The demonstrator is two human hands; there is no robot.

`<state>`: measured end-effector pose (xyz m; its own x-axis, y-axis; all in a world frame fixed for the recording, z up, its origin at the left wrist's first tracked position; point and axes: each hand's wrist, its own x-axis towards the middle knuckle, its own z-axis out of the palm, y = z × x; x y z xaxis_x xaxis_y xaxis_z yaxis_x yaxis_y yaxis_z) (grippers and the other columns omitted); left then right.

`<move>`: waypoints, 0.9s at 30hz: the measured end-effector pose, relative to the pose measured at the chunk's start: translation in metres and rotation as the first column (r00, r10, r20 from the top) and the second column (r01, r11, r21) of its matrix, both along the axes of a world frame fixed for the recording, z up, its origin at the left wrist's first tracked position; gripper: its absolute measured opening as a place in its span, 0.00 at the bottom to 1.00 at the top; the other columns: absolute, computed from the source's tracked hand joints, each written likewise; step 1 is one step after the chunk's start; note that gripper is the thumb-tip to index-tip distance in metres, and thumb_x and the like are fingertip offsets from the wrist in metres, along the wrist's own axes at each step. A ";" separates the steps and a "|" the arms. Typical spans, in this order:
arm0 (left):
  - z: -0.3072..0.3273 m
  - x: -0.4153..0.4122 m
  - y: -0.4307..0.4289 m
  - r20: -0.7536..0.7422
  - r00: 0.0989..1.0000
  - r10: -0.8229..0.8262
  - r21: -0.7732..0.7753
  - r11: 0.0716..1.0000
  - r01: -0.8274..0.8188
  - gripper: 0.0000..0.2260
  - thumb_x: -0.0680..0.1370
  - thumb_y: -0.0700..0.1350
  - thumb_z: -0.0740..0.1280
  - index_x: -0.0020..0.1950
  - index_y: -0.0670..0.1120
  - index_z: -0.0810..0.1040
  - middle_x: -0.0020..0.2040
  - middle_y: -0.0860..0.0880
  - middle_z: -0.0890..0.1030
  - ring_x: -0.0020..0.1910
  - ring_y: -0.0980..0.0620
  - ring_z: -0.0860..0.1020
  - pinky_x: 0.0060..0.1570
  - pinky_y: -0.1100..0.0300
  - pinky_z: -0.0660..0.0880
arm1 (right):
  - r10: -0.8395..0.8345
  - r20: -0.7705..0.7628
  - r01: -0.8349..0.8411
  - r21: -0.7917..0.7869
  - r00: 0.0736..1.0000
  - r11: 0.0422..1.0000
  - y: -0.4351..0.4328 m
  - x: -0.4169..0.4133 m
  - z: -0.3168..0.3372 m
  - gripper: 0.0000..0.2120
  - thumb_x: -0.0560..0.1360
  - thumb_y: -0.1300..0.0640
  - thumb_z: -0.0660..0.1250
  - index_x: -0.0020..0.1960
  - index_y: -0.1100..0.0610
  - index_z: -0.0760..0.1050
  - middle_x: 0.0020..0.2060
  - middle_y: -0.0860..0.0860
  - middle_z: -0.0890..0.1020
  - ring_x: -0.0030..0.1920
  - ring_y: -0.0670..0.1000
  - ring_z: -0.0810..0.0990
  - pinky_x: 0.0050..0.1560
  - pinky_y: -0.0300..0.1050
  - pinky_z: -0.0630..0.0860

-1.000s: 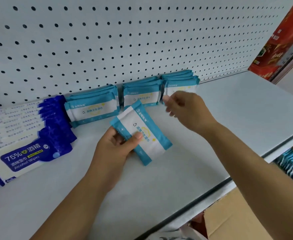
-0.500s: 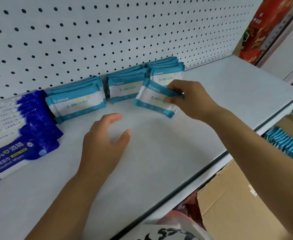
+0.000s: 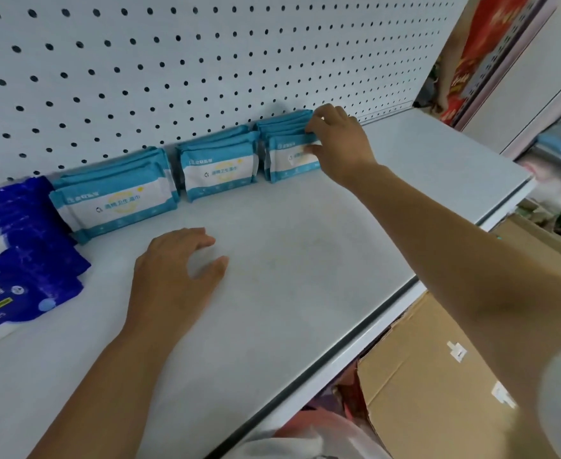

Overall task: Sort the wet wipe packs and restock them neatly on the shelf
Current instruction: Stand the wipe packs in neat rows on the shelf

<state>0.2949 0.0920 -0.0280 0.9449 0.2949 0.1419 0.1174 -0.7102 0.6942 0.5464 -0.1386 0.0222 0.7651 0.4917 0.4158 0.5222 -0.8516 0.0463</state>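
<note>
Right hand: the right hand is reaching to the back of the shelf and gripping the end of the right row of teal packs. Its fingers are curling over the top edges and its thumb is pressing on the front pack.
Left hand: the left hand is hovering low over the bare shelf with fingers loosely spread, holding nothing.
Teal packs: three rows are standing on edge and leaning back on the pegboard, with the middle row and left row close beside the right one.
Other stock: dark blue packs are lying overlapped at the far left, and a cardboard box is sitting below the shelf.
Handling: the packs are looking light, soft and glossy, so they are probably yielding under pressure and sliding against each other.
Where to hold: pinching across the flat faces or the sealed ends is likely giving the firmest hold.
Risk: a leaning row is liable to fan out or topple forward on release.
</note>
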 end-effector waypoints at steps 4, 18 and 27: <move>-0.003 0.002 0.002 0.004 1.000 -0.019 0.038 0.999 0.019 0.13 0.76 0.52 0.75 0.60 0.52 0.84 0.67 0.55 0.80 0.69 0.53 0.72 0.72 0.55 0.64 | -0.060 0.054 0.060 0.019 0.997 0.998 -0.002 -0.010 -0.003 0.18 0.76 0.55 0.72 0.62 0.60 0.75 0.59 0.56 0.77 0.58 0.59 0.75 0.58 0.52 0.72; 0.001 -0.021 -0.041 0.169 0.852 -0.496 0.220 0.861 0.458 0.17 0.74 0.50 0.73 0.60 0.43 0.84 0.64 0.45 0.82 0.64 0.45 0.78 0.67 0.53 0.73 | -0.220 -0.292 0.315 0.332 0.931 0.889 -0.017 -0.288 -0.040 0.24 0.78 0.42 0.67 0.69 0.54 0.76 0.69 0.50 0.77 0.69 0.52 0.73 0.68 0.50 0.73; -0.001 -0.115 -0.145 0.118 0.523 -0.844 0.223 0.535 0.815 0.23 0.76 0.56 0.67 0.62 0.42 0.83 0.63 0.44 0.83 0.64 0.45 0.78 0.68 0.53 0.73 | -0.593 -0.519 0.771 0.244 0.616 0.588 -0.127 -0.524 -0.075 0.25 0.77 0.44 0.69 0.71 0.50 0.72 0.71 0.46 0.73 0.70 0.50 0.70 0.65 0.50 0.73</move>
